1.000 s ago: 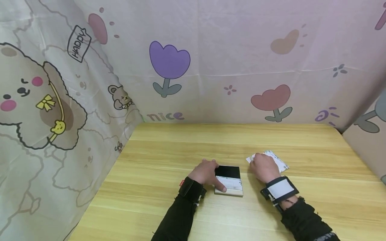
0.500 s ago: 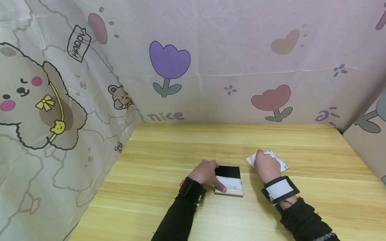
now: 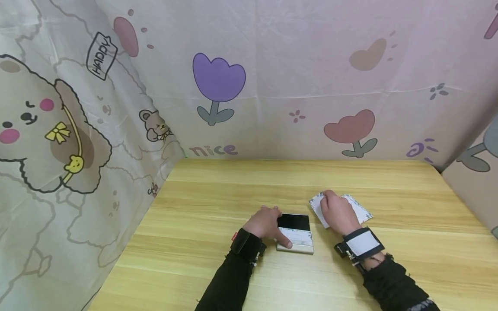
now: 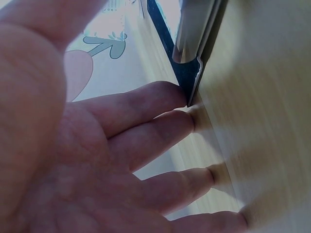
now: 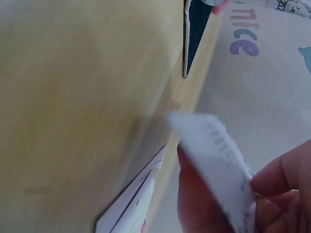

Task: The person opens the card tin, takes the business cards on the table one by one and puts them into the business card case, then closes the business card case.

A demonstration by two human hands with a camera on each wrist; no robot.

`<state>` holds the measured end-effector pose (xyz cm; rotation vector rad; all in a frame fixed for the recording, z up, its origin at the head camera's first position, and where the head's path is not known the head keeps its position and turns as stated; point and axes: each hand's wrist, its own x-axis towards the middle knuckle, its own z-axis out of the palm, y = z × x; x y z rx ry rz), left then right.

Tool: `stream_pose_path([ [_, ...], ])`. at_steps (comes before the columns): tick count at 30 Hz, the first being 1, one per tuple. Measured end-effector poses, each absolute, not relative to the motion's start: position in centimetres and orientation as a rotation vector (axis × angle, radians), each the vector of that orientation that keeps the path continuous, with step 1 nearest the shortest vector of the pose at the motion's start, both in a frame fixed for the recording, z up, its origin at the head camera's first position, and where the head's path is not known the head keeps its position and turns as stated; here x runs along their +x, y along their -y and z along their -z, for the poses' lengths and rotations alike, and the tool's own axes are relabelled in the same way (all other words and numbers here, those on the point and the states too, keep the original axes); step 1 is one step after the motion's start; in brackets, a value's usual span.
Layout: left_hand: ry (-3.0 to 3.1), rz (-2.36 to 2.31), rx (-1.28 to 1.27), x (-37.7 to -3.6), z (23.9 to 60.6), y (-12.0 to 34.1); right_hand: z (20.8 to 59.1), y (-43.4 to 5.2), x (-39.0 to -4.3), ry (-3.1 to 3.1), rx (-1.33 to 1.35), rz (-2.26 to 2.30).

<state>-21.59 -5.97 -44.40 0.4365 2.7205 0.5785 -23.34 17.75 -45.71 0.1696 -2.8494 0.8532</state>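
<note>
A fabric backdrop point(image 3: 272, 52) printed with tulips and bears hung behind a pale wooden table point(image 3: 218, 190). On it, near the middle, lay a flat case point(image 3: 295, 221), its upper part bare black and a leaf-edged card point(image 3: 299, 236) seated behind the silver lip at its near end; whether others lay beneath could not be told. The left hand point(image 3: 263, 222), fingers spread, straddled its left side, thumb on the near end, index fingertip touching the far corner, gripping nothing closely. The right hand point(image 3: 338, 211) pinched a white card point(image 3: 319, 211) between thumb and fingers, beside the case. The work looked part done: the pinched card and the white cards point(image 3: 362, 208) on the table, too overlapped to count, were outside the case.
</note>
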Motion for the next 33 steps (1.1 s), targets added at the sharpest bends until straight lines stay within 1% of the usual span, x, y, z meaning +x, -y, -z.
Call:
stream_pose_path([
  [9,-2.725,-0.568,0.442,-21.57,44.38,5.92,46.00,-17.70,-23.40,2.902,0.299,-0.918],
  [17,-2.719,-0.571,0.419,-21.65,44.25,5.95,45.74,-17.48,-23.27,2.966,0.339,-1.007],
  [33,-2.718,-0.584,0.446,-21.77,44.31,6.03,46.03,-17.07,-23.10,2.924,0.639,-1.268],
])
